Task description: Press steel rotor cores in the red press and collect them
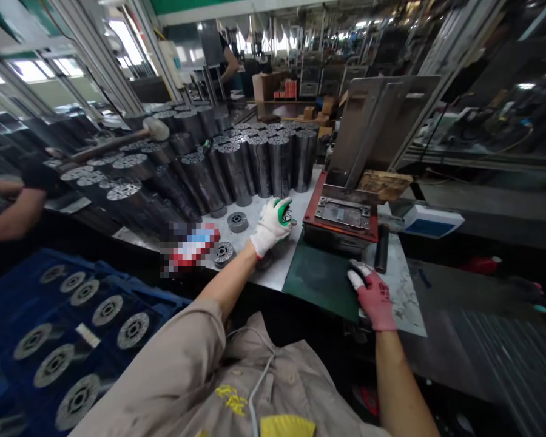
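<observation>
My left hand point(273, 226), in a white glove with a green palm, reaches over the metal tabletop point(295, 209). Its fingers curl round a small metal part, partly hidden by the glove. Two short slotted metal cores, one point(237, 222) behind the other point(224, 254), sit left of this hand. My right hand point(374, 296), in a pink and white glove, is at the right edge of the green mat point(323, 276). Its fingers are bent, and what they hold, if anything, is unclear. Just beyond it stands a red-based metal fixture point(343, 212) with a dark cylinder point(382, 249) beside it.
Tall stacked metal cores point(236, 173) fill the back of the table. A mallet point(155, 129) lies across stacks at left. A blue crate point(164, 292) with cores is at lower left. A person's arm point(13, 212) shows at far left. A white-blue box point(432, 221) is at right.
</observation>
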Tool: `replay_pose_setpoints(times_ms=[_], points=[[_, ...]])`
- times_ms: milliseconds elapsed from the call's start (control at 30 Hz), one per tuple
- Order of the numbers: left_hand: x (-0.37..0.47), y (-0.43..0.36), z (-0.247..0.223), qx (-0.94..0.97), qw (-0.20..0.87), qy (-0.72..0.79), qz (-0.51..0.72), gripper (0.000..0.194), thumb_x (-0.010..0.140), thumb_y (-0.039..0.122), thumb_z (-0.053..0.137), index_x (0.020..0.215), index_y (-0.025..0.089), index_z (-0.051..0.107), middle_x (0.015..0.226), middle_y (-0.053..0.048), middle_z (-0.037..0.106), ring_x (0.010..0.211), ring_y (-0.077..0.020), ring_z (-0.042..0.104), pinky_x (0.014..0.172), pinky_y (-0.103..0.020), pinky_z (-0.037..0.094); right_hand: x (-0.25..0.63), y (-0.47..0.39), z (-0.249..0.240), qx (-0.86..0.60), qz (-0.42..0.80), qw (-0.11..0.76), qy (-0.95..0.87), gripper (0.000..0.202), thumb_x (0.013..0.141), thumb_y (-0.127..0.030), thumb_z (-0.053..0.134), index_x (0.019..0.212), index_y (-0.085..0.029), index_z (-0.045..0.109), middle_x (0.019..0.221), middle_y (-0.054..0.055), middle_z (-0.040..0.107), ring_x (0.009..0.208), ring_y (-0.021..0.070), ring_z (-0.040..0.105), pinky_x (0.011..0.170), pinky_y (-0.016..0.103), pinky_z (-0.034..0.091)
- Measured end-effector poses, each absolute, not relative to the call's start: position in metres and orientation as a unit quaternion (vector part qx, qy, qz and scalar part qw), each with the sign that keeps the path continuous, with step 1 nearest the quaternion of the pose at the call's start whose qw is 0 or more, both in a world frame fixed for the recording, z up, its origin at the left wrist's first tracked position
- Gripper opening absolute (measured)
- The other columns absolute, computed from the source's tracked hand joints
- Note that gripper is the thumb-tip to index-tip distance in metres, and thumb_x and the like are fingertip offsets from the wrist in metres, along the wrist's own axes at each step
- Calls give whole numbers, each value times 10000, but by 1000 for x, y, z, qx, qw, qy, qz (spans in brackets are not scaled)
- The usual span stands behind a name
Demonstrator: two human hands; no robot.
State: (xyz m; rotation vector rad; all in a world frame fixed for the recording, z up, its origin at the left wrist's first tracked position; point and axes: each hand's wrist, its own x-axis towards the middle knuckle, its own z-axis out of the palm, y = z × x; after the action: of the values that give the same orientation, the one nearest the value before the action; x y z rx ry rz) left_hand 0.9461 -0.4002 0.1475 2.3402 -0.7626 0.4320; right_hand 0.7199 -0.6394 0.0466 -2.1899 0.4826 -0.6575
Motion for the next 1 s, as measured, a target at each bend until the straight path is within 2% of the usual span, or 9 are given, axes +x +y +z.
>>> replay_pose_setpoints(times_ms=[100,267,433,533,633,733,800,900,1000], points=[[904,-396,143,840,364,-348,200,722,824,399,804,1486,212,584,1491,-156,575,1415,-328,543,1240,-490,442,719,-639,46,-869,-256,380,187,514,867,-609,546,1029,-202,815,1116,156,785,1104,329,709,1087,562,529],[854,-418,109,792,366,-479,96,735,843,474,802,1495,217,579,1492,-158,583,1447,-322,528,1284,-490,401,717,-637,48,-876,-267,357,183,501,878,-603,530,1028,-216,811,1103,150,786,1096,330,709,1070,555,541],[852,-438,78,839,319,-440,28,754,859,472,801,1516,182,569,1477,-183,574,1398,-343,555,1220,-499,463,717,-634,54,-882,-233,361,195,487,880,-590,533,1026,-209,800,1141,161,779,1159,352,696,1120,591,507],[852,-436,76,844,329,-419,66,798,852,597,788,1510,199,573,1454,-166,594,1387,-343,554,1267,-544,375,716,-630,77,-879,-246,352,209,490,897,-564,553,1167,-218,771,1231,153,758,1247,343,666,1136,565,505],[852,-433,77,858,322,-385,105,893,800,731,776,1499,209,586,1431,-173,603,1370,-370,556,1293,-618,265,725,-627,119,-905,-293,259,167,500,955,-529,562,1331,-232,706,1371,157,692,1346,342,603,1171,553,471],[856,-434,75,859,316,-395,75,899,817,735,758,1516,202,567,1401,-173,630,1327,-368,581,1234,-571,364,755,-630,160,-938,-287,155,118,572,979,-523,591,1459,-213,619,1406,173,649,1380,370,551,1161,582,449],[859,-434,73,849,318,-418,51,869,844,709,747,1525,204,555,1400,-158,648,1325,-358,584,1204,-526,408,782,-635,178,-957,-254,96,107,592,973,-582,603,1392,-168,657,1339,198,657,1319,401,562,1121,612,450],[862,-434,72,839,323,-436,43,825,878,701,717,1524,213,559,1438,-144,644,1368,-353,559,1216,-495,400,822,-643,187,-972,-218,44,70,616,982,-694,526,1151,-134,721,1247,185,662,1261,416,561,1065,648,448],[862,-434,70,842,318,-433,50,850,896,770,641,1528,207,557,1435,-156,637,1372,-351,554,1263,-519,334,845,-645,188,-980,-190,5,56,564,978,-654,542,987,-117,715,1218,185,641,1226,411,556,1028,633,462]])
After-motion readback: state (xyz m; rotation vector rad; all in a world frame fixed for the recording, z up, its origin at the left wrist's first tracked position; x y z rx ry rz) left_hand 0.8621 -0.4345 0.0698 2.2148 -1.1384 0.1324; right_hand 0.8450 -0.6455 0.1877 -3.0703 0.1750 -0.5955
